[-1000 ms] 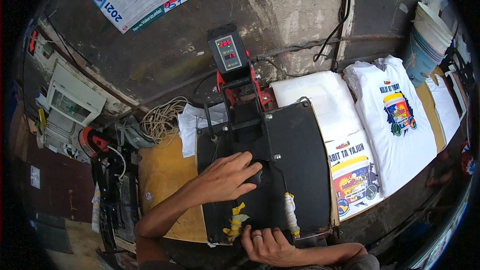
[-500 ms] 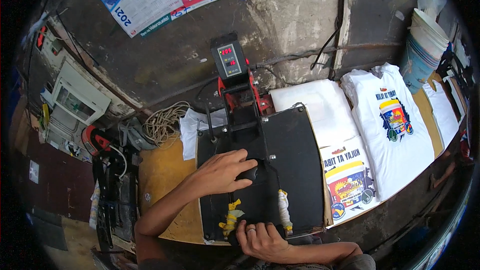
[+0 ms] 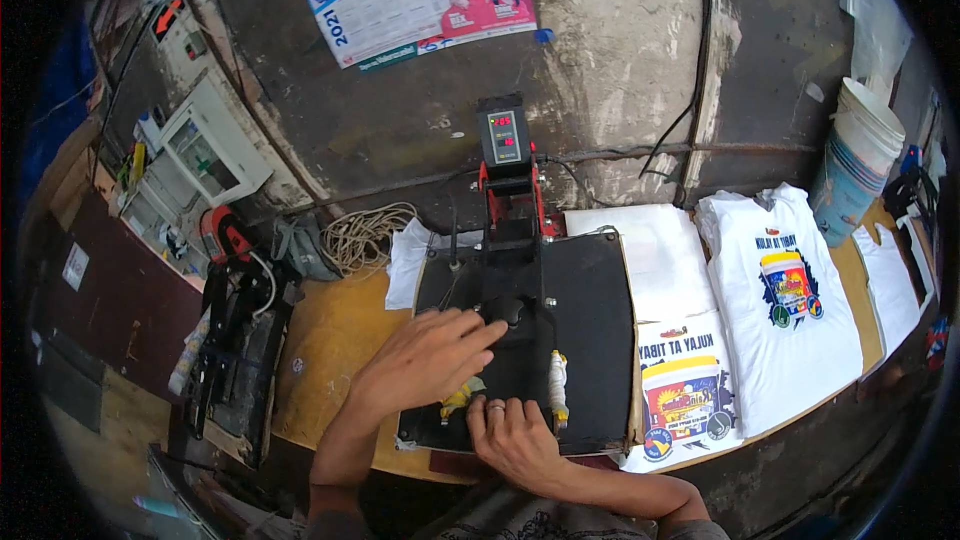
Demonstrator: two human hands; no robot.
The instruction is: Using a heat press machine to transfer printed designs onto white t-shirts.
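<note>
A black heat press (image 3: 600,300) stands before me, its flat top plate down and its display lit with red digits. My left hand (image 3: 425,355) is above the left half of the plate with its fingers stretched out. Its index fingertip is beside the round black knob (image 3: 512,310) at the plate's middle; whether they touch I cannot tell. At the front edge, my right hand (image 3: 520,445) has its fingers curled over the press handle, which it mostly hides. The handle's side bars have wrappings, white tape (image 3: 558,380) on the right and yellow on the left, partly behind my left hand.
White printed shirts (image 3: 790,290) are stacked at the right, beside printed transfer sheets (image 3: 690,395) and a blank white sheet (image 3: 645,260). Stacked buckets (image 3: 850,160) stand far right. Coiled rope (image 3: 368,238) lies behind the wooden tabletop (image 3: 325,340). Another black press-like machine (image 3: 225,360) is at left.
My left hand has let go of the knob and drawn back to the left, its fingers straightening. My right hand stays on the handle. The whole view has shifted.
</note>
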